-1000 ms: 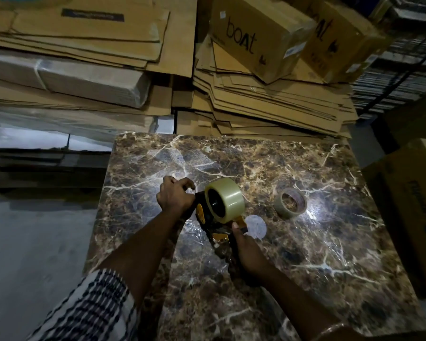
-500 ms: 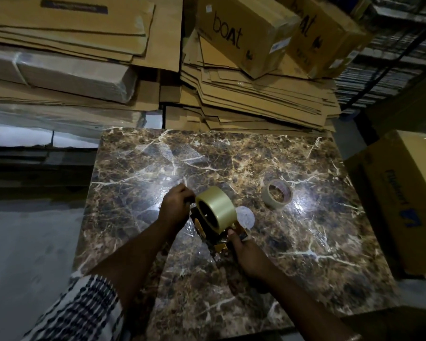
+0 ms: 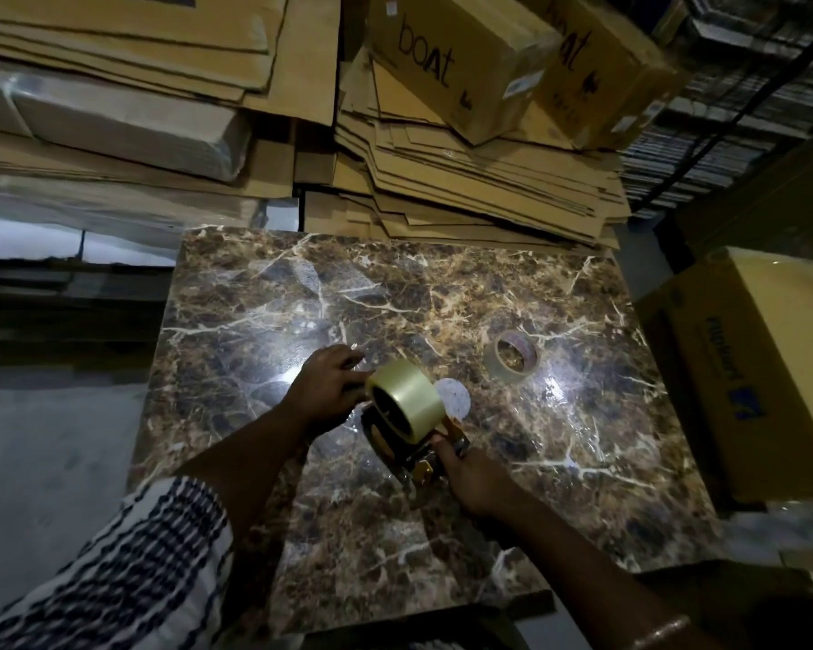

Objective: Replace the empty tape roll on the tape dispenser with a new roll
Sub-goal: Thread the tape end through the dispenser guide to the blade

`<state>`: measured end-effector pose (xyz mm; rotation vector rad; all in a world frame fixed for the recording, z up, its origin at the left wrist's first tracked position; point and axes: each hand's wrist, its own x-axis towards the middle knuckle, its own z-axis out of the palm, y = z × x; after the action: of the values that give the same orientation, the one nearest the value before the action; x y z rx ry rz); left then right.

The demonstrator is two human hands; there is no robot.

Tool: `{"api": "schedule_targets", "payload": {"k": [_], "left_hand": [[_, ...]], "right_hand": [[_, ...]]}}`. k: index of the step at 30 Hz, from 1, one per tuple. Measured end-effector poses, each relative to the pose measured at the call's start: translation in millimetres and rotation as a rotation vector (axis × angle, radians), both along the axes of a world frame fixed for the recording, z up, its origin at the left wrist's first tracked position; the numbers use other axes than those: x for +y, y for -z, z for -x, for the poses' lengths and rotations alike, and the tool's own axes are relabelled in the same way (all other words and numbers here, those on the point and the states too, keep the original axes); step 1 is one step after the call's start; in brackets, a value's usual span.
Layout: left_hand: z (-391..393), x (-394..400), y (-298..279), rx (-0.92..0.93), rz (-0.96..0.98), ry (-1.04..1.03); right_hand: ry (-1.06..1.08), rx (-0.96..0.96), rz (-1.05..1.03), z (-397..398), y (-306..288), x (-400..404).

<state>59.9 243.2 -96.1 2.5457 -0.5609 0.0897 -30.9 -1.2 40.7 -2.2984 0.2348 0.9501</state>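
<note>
The new roll of tape [image 3: 407,400] sits on the tape dispenser [image 3: 414,450], held just above the marble tabletop [image 3: 559,462] near its middle. The roll is full, pale and glossy, its open core turned toward the left. The left hand [image 3: 322,396] is closed against the left side of the roll, fingers curled around its far edge. The right hand [image 3: 472,480] grips the dispenser's handle from the near side, thumb up by the yellow metal frame under the roll. A striped sleeve [image 3: 127,579] covers the left upper arm.

Just right of the roll a small pale paper disc [image 3: 454,398] lies flat on the marble. Farther right, well apart, rests the spent roll [image 3: 511,355], mostly a bare cardboard ring tilted on its edge. Beyond the table's far edge are stacks of flattened cardboard [image 3: 465,180], with printed boxes [image 3: 456,58] lying on top. A yellow carton [image 3: 761,368] stands to the right of the table.
</note>
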Motion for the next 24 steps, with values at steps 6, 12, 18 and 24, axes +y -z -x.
{"api": "schedule_targets", "payload": {"k": [6, 12, 18, 24], "left_hand": [[12.4, 1.7, 8.9, 0.109, -0.157, 0.056], [11.6, 3.7, 12.9, 0.138, -0.209, 0.063], [11.9, 3.9, 15.2, 0.115, -0.184, 0.061], [13.3, 4.0, 15.7, 0.093, -0.172, 0.055]], "right_hand": [[-0.011, 0.009, 0.055, -0.2, -5.4, 7.1], [-0.308, -0.125, 0.305, -7.5, 0.2, -1.4], [-0.426, -0.211, 0.331, -14.9, 11.4, -2.9], [-0.295, -0.119, 0.402, -15.1, 12.7, 0.0]]}}
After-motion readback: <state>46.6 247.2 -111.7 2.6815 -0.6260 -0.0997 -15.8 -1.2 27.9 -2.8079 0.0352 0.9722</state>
